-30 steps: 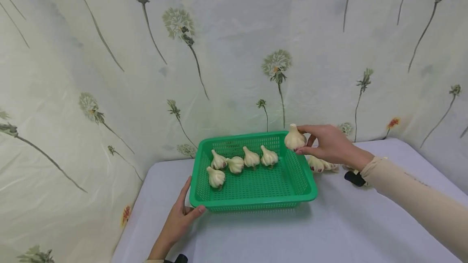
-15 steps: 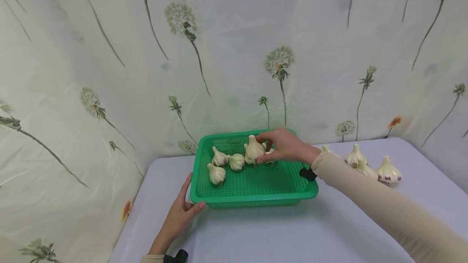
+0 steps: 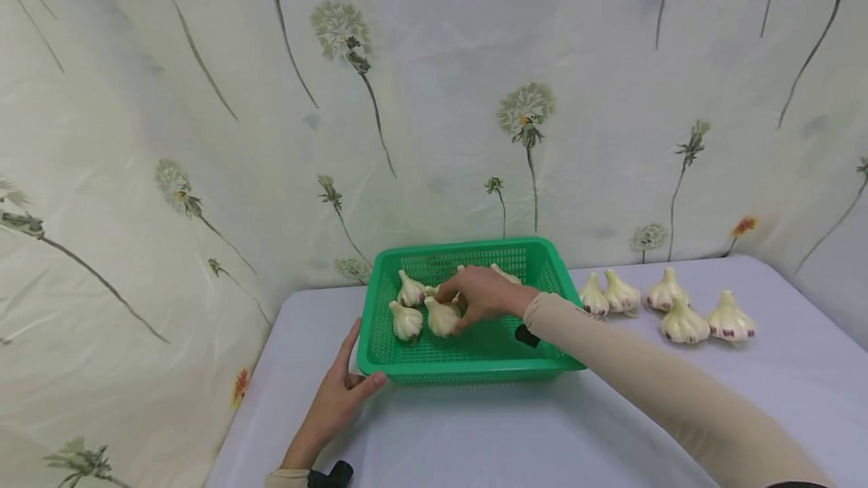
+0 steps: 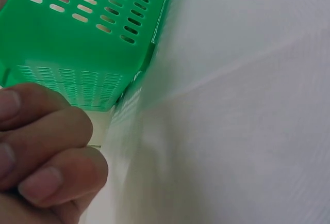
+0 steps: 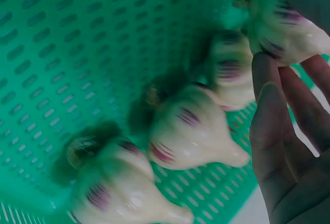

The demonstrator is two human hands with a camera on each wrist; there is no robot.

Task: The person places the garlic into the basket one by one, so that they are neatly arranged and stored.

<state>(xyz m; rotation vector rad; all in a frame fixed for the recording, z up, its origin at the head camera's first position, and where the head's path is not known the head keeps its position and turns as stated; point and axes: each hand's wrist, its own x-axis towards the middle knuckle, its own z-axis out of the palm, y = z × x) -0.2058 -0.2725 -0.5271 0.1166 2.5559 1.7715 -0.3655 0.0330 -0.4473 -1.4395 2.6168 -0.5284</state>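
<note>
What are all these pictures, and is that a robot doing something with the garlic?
There's no robot here, just a person's two bare hands. The wide picture looks down from the person's head. The other two are taken from the wrists: one shows the left hand's curled fingers beside the basket's outside, and the other looks inside at the right hand's work.

The left hand holds a corner of the green basket. The right hand reaches inside and holds one garlic bulb. More bulbs lie in the basket around it. The basket stands on a pale table, and five other bulbs sit on the table to the right of it.
</note>
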